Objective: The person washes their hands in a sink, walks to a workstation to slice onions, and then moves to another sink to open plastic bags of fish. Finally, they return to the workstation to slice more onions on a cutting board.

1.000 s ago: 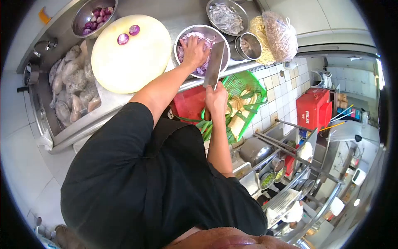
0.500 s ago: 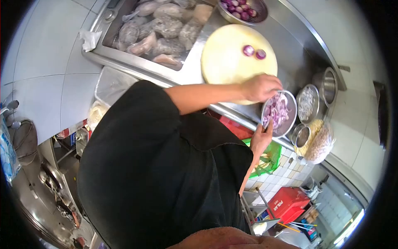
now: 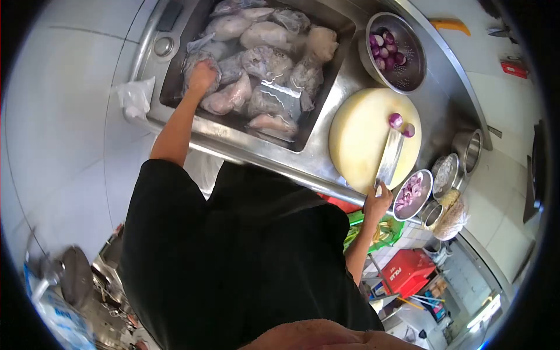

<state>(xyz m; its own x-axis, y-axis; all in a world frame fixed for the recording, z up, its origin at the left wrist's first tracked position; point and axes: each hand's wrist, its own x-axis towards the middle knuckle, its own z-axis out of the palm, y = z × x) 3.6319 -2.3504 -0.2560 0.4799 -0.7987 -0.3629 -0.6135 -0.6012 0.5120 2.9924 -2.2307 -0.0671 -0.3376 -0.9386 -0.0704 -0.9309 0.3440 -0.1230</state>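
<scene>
In the sink at the upper left, my left hand [image 3: 203,73] is closed on a clear plastic bag [image 3: 191,63] among several bags of pale meat [image 3: 268,63]. Its fingertips are partly hidden. At the right, my right hand [image 3: 379,199] grips the handle of a cleaver [image 3: 391,153], whose blade lies over the round cutting board [image 3: 356,134]. Two purple onions, one nearer [image 3: 395,120] and one beside it [image 3: 409,130], sit by the blade's far end. Close to my right hand stands a metal bowl [image 3: 430,185] holding sliced purple onion [image 3: 410,192].
A colander [image 3: 414,79] with several purple onions [image 3: 385,49] stands behind the board. More metal bowls [image 3: 475,154] and a bagged food item [image 3: 454,219] line the right end. Below the counter is a green basket [image 3: 396,233]. A white plastic bag [image 3: 134,98] hangs at the sink's corner.
My left hand has left the sliced-onion bowl and moved left into the sink. The cleaver now lies over the board in my right hand. The view has shifted left.
</scene>
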